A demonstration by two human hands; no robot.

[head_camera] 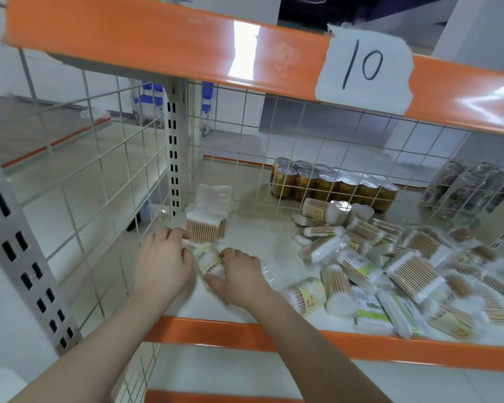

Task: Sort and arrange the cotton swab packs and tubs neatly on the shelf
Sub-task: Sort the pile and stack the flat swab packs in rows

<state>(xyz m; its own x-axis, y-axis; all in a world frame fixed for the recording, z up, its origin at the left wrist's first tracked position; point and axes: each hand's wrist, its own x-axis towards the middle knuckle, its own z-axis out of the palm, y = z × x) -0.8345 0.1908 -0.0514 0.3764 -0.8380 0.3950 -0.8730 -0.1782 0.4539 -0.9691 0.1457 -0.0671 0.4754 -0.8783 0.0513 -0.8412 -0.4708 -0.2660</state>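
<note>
Both hands on one cotton swab tub (209, 261)

Right hand (240, 276) curls round the lying tub, long axis running away from the person; left hand (164, 261), fingers curled, touches beside it.

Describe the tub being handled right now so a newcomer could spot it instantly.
Find the shelf's orange front rail, then its left end. The cotton swab tub lies on its side between the left hand and right hand, apart from the loose pile at the right.

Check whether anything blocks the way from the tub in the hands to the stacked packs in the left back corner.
Nothing visible does. The tub, gripped by the right hand and touched by the left hand, lies just in front of the stacked packs; only bare shelf lies beside them.
</note>
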